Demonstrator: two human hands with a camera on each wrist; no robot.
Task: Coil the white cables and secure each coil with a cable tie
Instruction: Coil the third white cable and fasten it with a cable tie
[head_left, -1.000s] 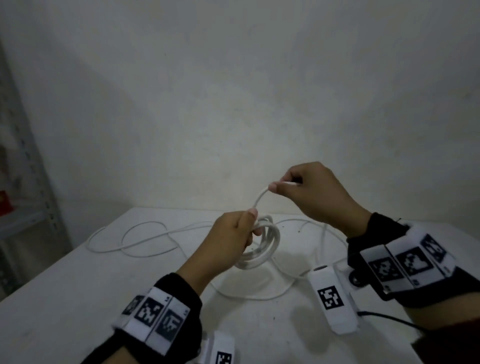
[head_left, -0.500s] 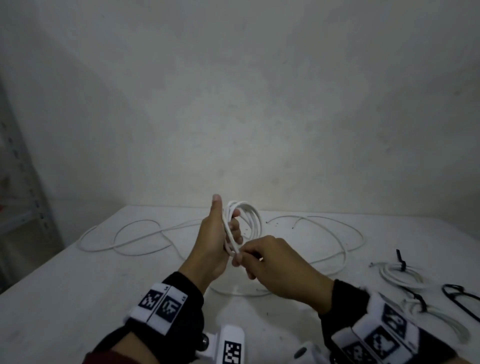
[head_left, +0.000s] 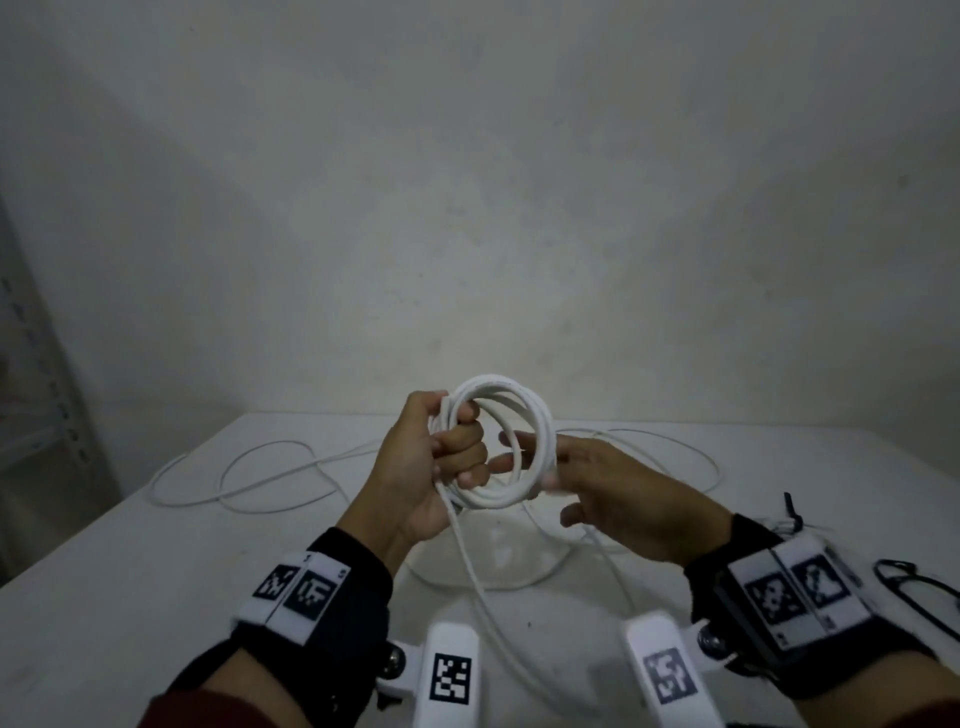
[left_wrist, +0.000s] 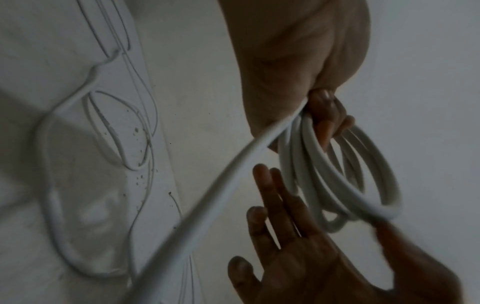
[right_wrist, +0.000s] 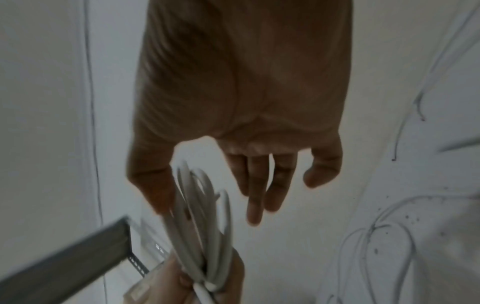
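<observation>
1. Left hand (head_left: 415, 467) grips one side of a white cable coil (head_left: 524, 441), fingers curled through its loops; the coil stands upright above the table (head_left: 130, 597).
2. Right hand (head_left: 618, 499) is just beside the coil's far side, fingers spread and loose, pinching nothing; fingertips (left_wrist: 262, 174) seem to touch or nearly touch the loops.
3. A loose tail (head_left: 467, 561) runs from under the left hand down to the table, so winding looks unfinished.
4. No tie on this coil.
5. Beyond the left hand, another white cable (head_left: 249, 473) lies uncoiled.
6. Near the right wrist, a black cable tie (head_left: 914, 587); anything behind the wrist is too hidden to tell.
</observation>
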